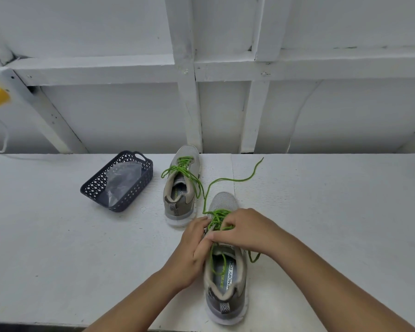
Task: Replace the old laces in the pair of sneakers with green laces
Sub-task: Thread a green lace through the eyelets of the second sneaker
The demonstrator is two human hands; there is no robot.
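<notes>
A grey sneaker [225,279] lies near the table's front edge, heel toward me, partly threaded with a green lace [235,180] whose long free end trails away to the far right. My left hand [192,250] holds the shoe's left side by the eyelets. My right hand [244,230] lies over the tongue, fingers curled and pinching the green lace at the eyelets. A second grey sneaker [181,188] stands farther back, laced in green with loose ends.
A dark perforated plastic basket [98,185] holding a clear plastic bag stands at the back left of the white table [58,236]. A white framed wall rises behind. A yellow plug and cables hang at the far left.
</notes>
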